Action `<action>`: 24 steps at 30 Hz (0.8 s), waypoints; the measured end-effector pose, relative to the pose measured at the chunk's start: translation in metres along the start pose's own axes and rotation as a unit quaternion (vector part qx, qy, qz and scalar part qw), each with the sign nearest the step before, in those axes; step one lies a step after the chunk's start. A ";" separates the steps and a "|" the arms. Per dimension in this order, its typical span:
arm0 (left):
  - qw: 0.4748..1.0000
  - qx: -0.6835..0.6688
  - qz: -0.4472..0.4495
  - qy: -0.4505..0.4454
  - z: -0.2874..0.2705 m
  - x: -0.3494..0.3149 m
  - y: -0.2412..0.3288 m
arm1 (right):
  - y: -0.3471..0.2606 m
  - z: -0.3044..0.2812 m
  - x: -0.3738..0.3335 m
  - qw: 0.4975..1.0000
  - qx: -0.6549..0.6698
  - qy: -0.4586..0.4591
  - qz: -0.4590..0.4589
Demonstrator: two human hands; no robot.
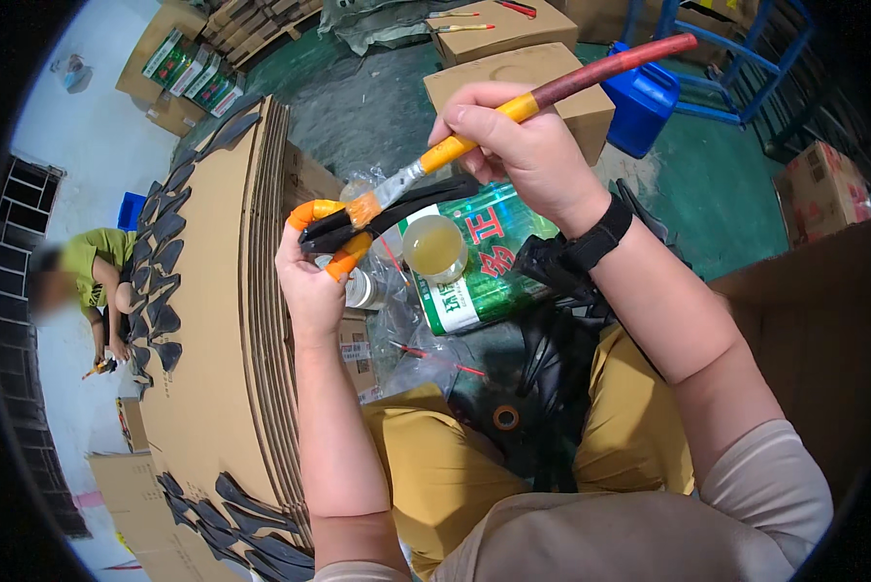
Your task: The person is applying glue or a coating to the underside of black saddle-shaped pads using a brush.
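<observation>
Head view: brush (pixel 520 108), yellow handle with dark red end, orange bristles on black part (pixel 424 202); part slender, dark, held above and left of green tin (pixel 505 283); right hand (pixel 525 145), fingers clamped on brush; left hand (pixel 311 288), orange-covered fingers clamped on part; cup (pixel 435 248) on tin; stacked cardboard (pixel 230 301), left; green floor (pixel 722 179); blue jug (pixel 639 109)

Red-and-yellow brush handle (pixel 558 93), black piece (pixel 423 202), green-and-white tin (pixel 521 242), mustard trousers (pixel 435 446), blue jug (pixel 639 105)
</observation>
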State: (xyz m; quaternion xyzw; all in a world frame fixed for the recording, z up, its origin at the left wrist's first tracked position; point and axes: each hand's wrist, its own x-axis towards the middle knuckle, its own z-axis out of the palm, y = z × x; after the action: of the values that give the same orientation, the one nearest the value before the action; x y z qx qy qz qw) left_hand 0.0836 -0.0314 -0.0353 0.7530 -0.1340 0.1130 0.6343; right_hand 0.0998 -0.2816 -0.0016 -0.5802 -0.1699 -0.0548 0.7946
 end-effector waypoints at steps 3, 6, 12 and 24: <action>0.999 -0.035 -0.004 0.001 0.001 -0.001 0.005 | 0.004 -0.016 0.001 0.996 -0.090 0.008 0.006; 0.999 -0.036 -0.012 0.001 0.000 -0.001 0.007 | 0.003 -0.025 0.003 0.992 -0.119 0.008 0.038; 1.000 -0.004 -0.024 -0.003 0.004 -0.001 0.006 | -0.010 -0.002 -0.006 1.000 0.004 -0.020 -0.007; 0.994 -0.100 0.009 0.030 -0.016 -0.005 -0.005 | 0.002 -0.045 -0.007 0.995 -0.100 0.023 0.013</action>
State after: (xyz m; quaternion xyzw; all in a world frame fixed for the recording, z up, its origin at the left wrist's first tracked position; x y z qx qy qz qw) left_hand 0.0806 -0.0147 -0.0391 0.6808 -0.1318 0.1273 0.7092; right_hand 0.1027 -0.3241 -0.0180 -0.6576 -0.1376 -0.0741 0.7370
